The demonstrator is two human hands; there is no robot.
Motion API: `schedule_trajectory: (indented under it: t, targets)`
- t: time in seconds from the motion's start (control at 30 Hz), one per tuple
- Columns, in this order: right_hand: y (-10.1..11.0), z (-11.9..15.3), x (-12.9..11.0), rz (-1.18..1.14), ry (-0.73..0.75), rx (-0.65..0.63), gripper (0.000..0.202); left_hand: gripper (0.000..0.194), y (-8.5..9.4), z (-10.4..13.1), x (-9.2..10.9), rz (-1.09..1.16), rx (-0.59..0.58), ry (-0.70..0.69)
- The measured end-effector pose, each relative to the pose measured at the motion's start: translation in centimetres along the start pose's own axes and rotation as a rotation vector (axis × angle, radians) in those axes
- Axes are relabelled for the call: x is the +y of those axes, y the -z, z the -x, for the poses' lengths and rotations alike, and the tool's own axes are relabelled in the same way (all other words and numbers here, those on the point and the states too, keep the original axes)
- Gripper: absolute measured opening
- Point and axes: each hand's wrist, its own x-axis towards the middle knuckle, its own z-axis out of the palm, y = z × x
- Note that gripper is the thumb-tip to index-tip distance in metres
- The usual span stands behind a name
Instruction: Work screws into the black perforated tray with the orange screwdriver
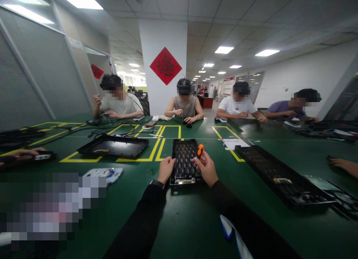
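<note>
A black rectangular casing (184,154), its inside lined with rows of small raised parts, lies on the green table in front of me. My left hand (167,170) grips its left edge, thumb over the rim. In my right hand (207,168) is a screwdriver with an orange and black handle (200,151). The handle rises above my fingers, while the shaft and tip are hard to make out over the casing's right side. A metallic strip (183,182) runs along the casing's near end.
To the left lies a black shallow cover (114,146); a long black casing (279,177) sits at the right beside a green circuit board (319,183). A printed plastic packet (104,175) rests left of me. Several people work across the table, and others' hands show at both sides.
</note>
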Motion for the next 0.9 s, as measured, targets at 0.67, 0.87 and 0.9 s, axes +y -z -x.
schedule_trajectory:
  t: [0.67, 0.87, 0.9]
  targets:
    - [0.02, -0.21, 0.24, 0.002, 0.005, -0.044, 0.039, 0.034, 0.03, 0.07, -0.19, -0.009, -0.009, -0.005]
    - [0.41, -0.32, 0.56, 0.056, 0.002, -0.029, 0.028, 0.033, -0.02, -0.03, -0.41, -0.007, -0.015, 0.001]
    - [0.45, -0.34, 0.56, 0.06, -0.002, -0.039, 0.027, 0.034, -0.04, -0.04, -0.47, -0.008, -0.017, -0.003]
